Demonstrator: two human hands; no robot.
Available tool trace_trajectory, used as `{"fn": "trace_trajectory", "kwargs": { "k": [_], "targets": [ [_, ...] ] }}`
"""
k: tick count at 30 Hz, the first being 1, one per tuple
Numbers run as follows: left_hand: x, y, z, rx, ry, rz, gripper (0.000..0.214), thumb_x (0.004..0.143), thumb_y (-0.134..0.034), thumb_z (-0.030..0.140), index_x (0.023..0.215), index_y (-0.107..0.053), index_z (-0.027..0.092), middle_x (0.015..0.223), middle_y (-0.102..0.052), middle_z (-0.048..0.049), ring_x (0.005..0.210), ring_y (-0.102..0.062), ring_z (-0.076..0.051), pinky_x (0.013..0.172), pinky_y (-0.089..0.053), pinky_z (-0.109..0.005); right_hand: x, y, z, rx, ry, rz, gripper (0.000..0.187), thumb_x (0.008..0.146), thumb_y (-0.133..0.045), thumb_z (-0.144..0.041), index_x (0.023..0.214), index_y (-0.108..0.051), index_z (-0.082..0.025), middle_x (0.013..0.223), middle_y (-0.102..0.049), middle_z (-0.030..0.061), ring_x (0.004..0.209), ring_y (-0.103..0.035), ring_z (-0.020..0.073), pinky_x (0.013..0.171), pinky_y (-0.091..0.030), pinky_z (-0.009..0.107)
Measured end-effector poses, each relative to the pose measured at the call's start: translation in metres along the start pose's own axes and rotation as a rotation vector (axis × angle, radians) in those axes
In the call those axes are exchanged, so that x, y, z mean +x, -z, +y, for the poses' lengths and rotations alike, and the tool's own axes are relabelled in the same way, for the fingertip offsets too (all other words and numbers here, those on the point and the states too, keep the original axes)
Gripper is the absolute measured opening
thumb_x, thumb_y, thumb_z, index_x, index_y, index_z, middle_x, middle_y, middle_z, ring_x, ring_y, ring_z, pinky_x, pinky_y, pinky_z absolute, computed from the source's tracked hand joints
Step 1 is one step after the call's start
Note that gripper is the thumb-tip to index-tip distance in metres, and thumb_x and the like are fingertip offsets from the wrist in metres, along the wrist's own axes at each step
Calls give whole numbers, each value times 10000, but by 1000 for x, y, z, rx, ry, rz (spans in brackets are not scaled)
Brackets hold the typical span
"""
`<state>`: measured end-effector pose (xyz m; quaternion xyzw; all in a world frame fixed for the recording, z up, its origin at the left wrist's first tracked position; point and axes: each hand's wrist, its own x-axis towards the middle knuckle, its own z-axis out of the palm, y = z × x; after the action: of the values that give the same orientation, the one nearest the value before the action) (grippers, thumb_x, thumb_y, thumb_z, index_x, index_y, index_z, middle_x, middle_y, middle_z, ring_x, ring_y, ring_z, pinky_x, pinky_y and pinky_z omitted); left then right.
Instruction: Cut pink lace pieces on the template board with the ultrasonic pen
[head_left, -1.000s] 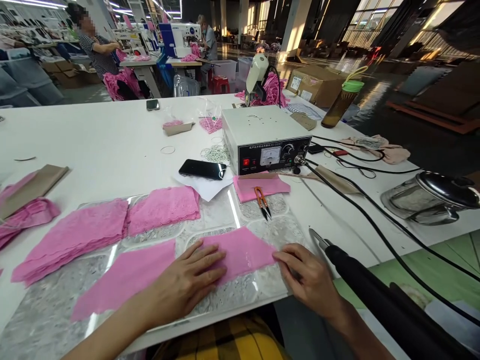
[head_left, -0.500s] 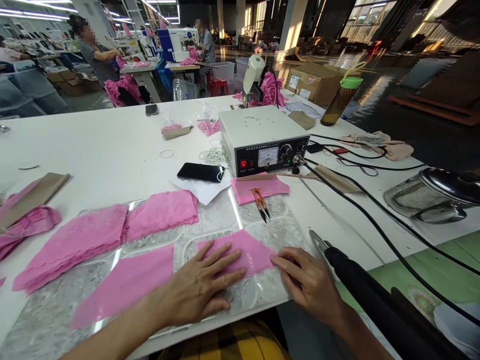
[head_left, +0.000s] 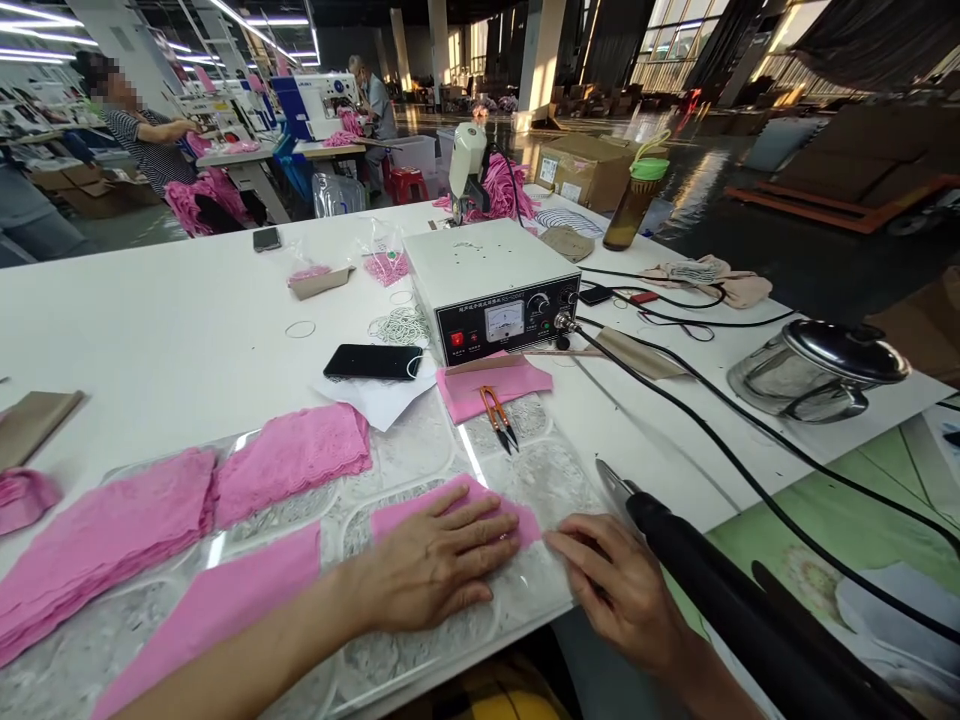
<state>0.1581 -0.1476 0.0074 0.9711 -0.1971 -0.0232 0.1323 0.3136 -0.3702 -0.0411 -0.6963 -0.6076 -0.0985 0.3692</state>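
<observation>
My left hand (head_left: pixel 439 560) lies flat with fingers spread on a small pink fabric piece (head_left: pixel 420 508) on the clear patterned mat (head_left: pixel 420 450). My right hand (head_left: pixel 619 585) rests just right of that piece, fingers curled down at its right corner; whether they pinch the fabric I cannot see. A black pen-shaped tool with a metal tip (head_left: pixel 675 545) lies beside my right hand, wired to the white control box (head_left: pixel 495 285). Another flat pink piece (head_left: pixel 247 595) lies left of my left arm.
Pink lace stacks (head_left: pixel 289 462) (head_left: pixel 90 545) sit at the left. Orange snips (head_left: pixel 496 415) lie on a pink pad. A black phone (head_left: pixel 373 362), rubber bands, cables, a lidded glass pot (head_left: pixel 817 375) and a bottle (head_left: pixel 634 205) are on the table. People work at sewing machines behind.
My left hand slid rightward over the pink piece, which now looks smaller and mostly covered. The view shifted right and down. My right hand stayed at the piece's right corner.
</observation>
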Motion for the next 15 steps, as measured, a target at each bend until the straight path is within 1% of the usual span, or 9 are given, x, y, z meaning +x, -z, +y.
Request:
{"fn": "trace_trajectory", "kwargs": {
  "k": [2, 6, 11, 15],
  "targets": [
    [1, -3, -2, 10, 8, -20, 522, 1039, -411, 423, 1494, -384, 169, 1550, -379, -92, 1456, -321, -277, 1243, -121, -478, 0, 0, 1, -29, 4, -50, 419, 870, -507, -47, 1222, -611, -249, 1005, -671, 64, 900, -661, 176, 773, -577, 336],
    [0, -8, -2, 22, 24, 9, 559, 1035, -391, 479, 1502, -365, 173, 1555, -369, -97, 1465, -303, -281, 1244, -90, -485, -2, -1, 4, -61, -6, -106, 467, 878, -502, -56, 1302, -568, -239, 1042, -673, 77, 936, -656, 183, 800, -570, 346],
    [-2, -14, -2, 54, 28, 21, 592, 1027, -389, 508, 1508, -353, 165, 1559, -365, -98, 1467, -297, -283, 1246, -37, -477, -1, -2, 3, -57, -9, -86, 474, 872, -503, -50, 1301, -579, -236, 1034, -679, 76, 913, -656, 179, 782, -565, 338],
    [-3, -17, -2, 92, 17, 36, 590, 1035, -365, 507, 1511, -345, 159, 1567, -353, -94, 1467, -298, -285, 1241, -28, -492, 4, -2, 0, -43, -15, -44, 425, 870, -499, -44, 1236, -627, -219, 1014, -685, 74, 892, -662, 176, 762, -573, 330]
  ]
}}
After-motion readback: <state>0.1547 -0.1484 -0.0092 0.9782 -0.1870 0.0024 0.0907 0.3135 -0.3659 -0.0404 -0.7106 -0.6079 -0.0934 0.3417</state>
